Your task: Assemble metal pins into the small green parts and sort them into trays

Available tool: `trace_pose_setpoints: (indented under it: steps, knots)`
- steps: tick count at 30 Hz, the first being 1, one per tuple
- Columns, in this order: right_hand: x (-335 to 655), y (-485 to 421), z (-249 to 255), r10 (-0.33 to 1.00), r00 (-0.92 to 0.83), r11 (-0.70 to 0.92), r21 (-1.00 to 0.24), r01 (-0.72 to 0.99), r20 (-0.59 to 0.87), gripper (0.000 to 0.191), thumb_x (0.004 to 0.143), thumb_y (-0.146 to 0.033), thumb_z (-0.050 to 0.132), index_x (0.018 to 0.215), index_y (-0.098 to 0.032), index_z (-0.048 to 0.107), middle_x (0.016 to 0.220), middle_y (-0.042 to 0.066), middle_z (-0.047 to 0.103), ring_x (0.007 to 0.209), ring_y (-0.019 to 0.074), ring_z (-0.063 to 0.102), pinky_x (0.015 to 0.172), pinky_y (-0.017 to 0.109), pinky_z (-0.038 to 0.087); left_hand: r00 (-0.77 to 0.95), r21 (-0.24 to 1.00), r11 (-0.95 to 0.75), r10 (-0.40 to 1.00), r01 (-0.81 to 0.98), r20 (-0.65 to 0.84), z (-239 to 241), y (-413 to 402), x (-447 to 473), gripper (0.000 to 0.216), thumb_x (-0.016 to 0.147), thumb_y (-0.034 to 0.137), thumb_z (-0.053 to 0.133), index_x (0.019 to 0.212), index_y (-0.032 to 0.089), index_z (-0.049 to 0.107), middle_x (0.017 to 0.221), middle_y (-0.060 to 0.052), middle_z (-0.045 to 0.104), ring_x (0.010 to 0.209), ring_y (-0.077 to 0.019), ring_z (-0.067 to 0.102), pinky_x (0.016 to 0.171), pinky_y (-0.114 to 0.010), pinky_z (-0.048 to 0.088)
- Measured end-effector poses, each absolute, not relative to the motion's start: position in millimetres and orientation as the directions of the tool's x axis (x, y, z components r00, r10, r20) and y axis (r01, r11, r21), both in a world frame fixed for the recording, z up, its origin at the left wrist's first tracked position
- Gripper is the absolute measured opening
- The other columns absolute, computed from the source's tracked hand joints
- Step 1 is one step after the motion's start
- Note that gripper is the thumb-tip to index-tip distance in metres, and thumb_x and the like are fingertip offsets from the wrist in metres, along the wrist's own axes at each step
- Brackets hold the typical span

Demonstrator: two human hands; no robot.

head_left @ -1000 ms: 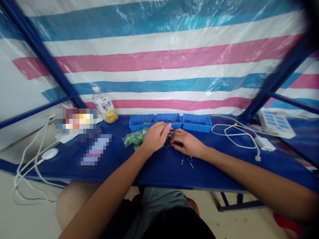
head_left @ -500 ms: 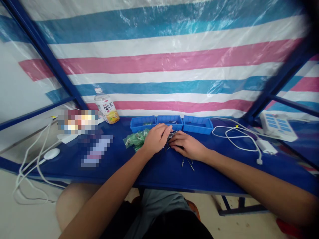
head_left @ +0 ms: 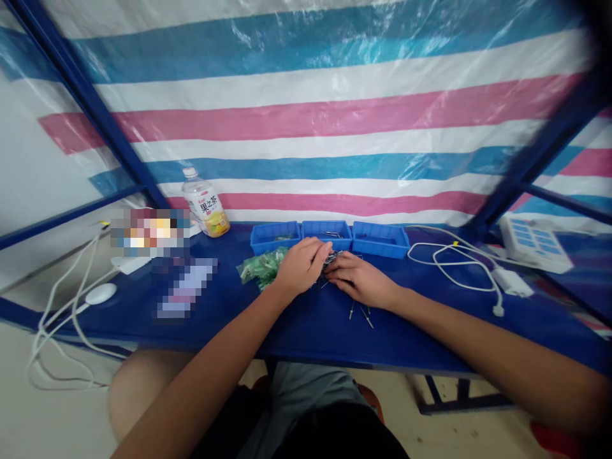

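Note:
A small heap of metal pop rivets [head_left: 338,256] lies between my two hands on the blue table [head_left: 306,338]. My left hand [head_left: 302,264] curves around the heap's left side, its thumb on top and its other fingers partly hidden. From the right, my right hand [head_left: 361,275] has its bent fingers closed on the near side of the heap. Some loose rivets [head_left: 367,317] lie in front of my right hand. Beside my left hand is a green-tinted plastic bag [head_left: 258,268]. Behind the hands, three blue bins stand in a row: left [head_left: 268,245], middle [head_left: 306,229] and right [head_left: 382,250].
A drink bottle [head_left: 206,207] stands at the back left. White cables [head_left: 459,280] with an adapter [head_left: 512,282] and a white box [head_left: 535,245] lie on the right. More cables hang over the left edge near a round white disc [head_left: 100,293]. Striped sheeting [head_left: 306,115] hangs behind.
Both hands stay at the heap, with hardly any finger movement. The view has shifted very slightly; the bag, bins and loose rivets are where they were.

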State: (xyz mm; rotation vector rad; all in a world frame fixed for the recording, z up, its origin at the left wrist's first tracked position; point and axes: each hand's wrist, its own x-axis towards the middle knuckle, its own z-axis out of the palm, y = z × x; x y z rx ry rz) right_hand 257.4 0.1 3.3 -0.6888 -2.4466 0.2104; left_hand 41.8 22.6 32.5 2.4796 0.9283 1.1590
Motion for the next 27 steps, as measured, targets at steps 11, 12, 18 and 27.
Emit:
trace_pose_setpoints:
  steps: [11,12,18,27]
  knots:
    - [268.2,8.9,5.0,0.731,-0.347,0.679,-0.583,0.446,0.587,0.013,0.098,-0.030,0.069,0.104,-0.026,0.080,0.108,0.006,0.079,0.098,0.0243,0.075,0.091,0.043,0.060,0.464,0.439,-0.745,0.661,0.503,0.590,34.0,21.2,43.3,0.032,0.110,0.035,0.044,0.110,0.019,0.072,0.102,-0.008,0.074,0.100,-0.0225,0.067,0.094,-0.037,0.052]
    - [270.1,11.3,2.9,0.767,-0.306,0.638,-0.622,0.453,0.564,0.012,0.096,-0.033,0.071,0.101,-0.026,0.079,0.106,0.006,0.080,0.096,0.0242,0.075,0.089,0.043,0.060,0.465,0.439,-0.738,0.669,0.513,0.580,33.2,21.9,43.5,0.029,0.109,0.034,0.047,0.113,0.020,0.072,0.103,-0.007,0.075,0.100,-0.0224,0.068,0.092,-0.037,0.053]
    - [270.8,15.5,-4.5,0.875,-0.150,0.483,-0.813,0.326,0.460,0.027,0.091,-0.035,0.074,0.115,-0.023,0.070,0.099,0.006,0.077,0.089,0.0215,0.074,0.081,0.038,0.061,0.541,0.404,-0.760,0.647,0.509,0.537,28.5,24.5,44.4,0.025,0.105,0.032,0.054,0.115,0.022,0.075,0.107,-0.006,0.078,0.101,-0.0227,0.070,0.091,-0.037,0.055]
    - [266.8,8.2,0.4,0.892,-0.166,0.448,-0.866,0.223,0.420,0.022,0.089,-0.041,0.077,0.100,-0.023,0.075,0.098,0.006,0.077,0.088,0.0220,0.073,0.083,0.039,0.061,0.596,0.351,-0.798,0.600,0.490,0.534,24.2,26.6,43.2,0.022,0.101,0.034,0.062,0.115,0.023,0.076,0.110,-0.006,0.079,0.103,-0.0234,0.071,0.092,-0.038,0.055]
